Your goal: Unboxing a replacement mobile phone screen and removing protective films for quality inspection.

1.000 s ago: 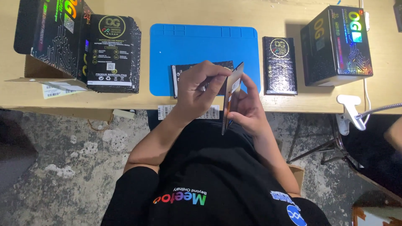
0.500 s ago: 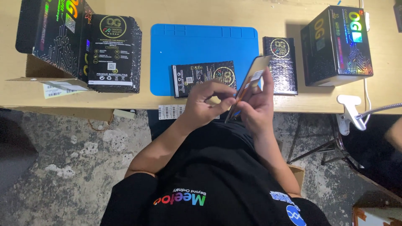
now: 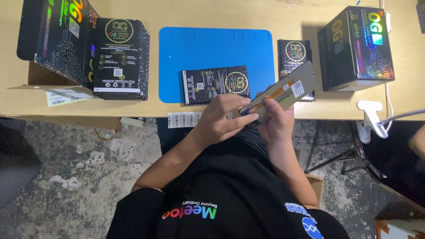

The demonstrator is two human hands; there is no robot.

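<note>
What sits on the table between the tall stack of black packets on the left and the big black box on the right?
In the head view: a blue mat bearing one flat black packet, then a small black packet stack.

Bare blue mat [image 3: 212, 48] offers passage; stacked black boxes [image 3: 119, 57] left, large box [image 3: 356, 46] right block.

A flat black packet [image 3: 216, 85] lies on the blue mat [image 3: 212, 48], black packet stacks [image 3: 118, 57] [image 3: 295, 55] flank it, tall black iridescent boxes [image 3: 356, 42] [image 3: 55, 37] stand outside, and white barcode labels [image 3: 183, 119] hang at the worktop [image 3: 248, 15] edge.
</note>
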